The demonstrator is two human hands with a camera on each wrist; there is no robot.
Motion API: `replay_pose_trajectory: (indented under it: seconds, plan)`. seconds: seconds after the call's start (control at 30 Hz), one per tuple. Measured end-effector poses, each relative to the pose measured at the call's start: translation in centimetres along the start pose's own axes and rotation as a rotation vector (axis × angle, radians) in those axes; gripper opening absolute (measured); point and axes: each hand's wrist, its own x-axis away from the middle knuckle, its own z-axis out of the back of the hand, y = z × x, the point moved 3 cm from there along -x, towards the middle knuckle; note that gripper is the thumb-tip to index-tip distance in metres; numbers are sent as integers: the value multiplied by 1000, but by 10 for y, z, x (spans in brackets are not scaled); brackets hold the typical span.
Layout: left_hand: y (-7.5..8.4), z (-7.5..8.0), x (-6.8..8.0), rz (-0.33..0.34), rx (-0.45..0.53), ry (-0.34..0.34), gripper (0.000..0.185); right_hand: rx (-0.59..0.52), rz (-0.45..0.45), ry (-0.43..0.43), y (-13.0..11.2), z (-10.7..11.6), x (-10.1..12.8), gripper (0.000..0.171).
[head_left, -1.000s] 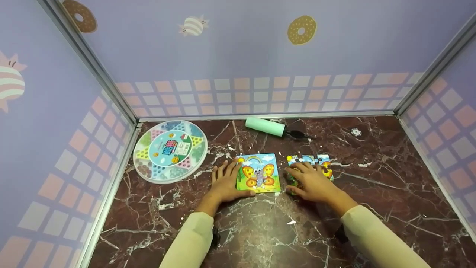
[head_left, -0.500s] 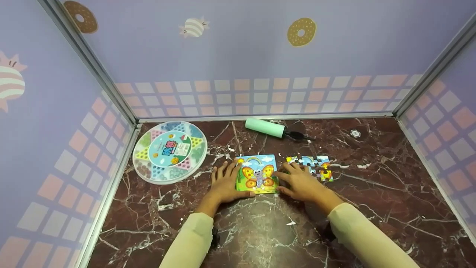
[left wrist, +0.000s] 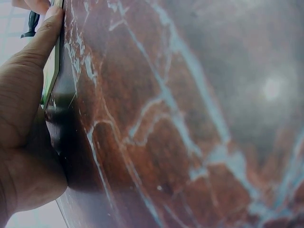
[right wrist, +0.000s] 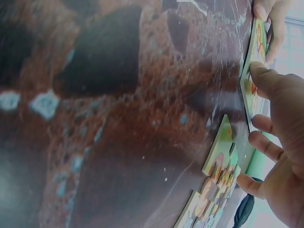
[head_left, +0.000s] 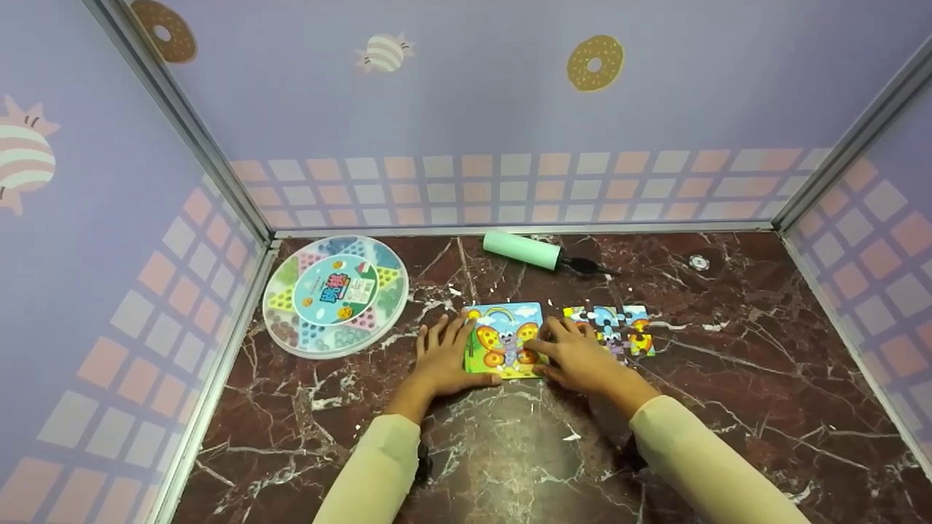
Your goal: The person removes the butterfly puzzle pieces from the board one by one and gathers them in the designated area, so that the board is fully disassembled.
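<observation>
A square butterfly jigsaw puzzle [head_left: 504, 320] lies flat on the marble-patterned surface. My left hand [head_left: 443, 360] rests at its left side, fingers spread and thumb along the front edge; the left wrist view shows that thumb [left wrist: 40, 40] against the board's edge. From the other side, my right hand [head_left: 582, 360] reaches over the right edge, fingertips on the picture. In the right wrist view its thumb [right wrist: 263, 78] touches the board [right wrist: 246, 90]. Loose puzzle pieces [head_left: 641, 342] with a matching picture lie grouped to the right, partly hidden by my right hand.
A round Chinese checkers set [head_left: 335, 291] in a clear case sits at the back left. Behind the puzzle lies a mint-green hand pump [head_left: 520, 249] with a black end. A small round chip [head_left: 699, 262] is at the back right. Purple patterned walls [head_left: 495, 109] enclose three sides.
My right hand has moved left, off the loose pieces and onto the right part of the butterfly puzzle, uncovering more pieces. The left hand has stayed in place.
</observation>
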Motion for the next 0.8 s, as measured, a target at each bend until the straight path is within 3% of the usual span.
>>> replay_pose_trajectory:
  seconds: [0.27, 0.8]
  plan:
    - [-1, -1, -1, 6, -2, -5, 126, -41, -10, -21, -4, -2, -4, 33]
    - [-2, -2, -2, 2, 2, 2, 129, -65, -48, -45, -10, -3, -10, 39]
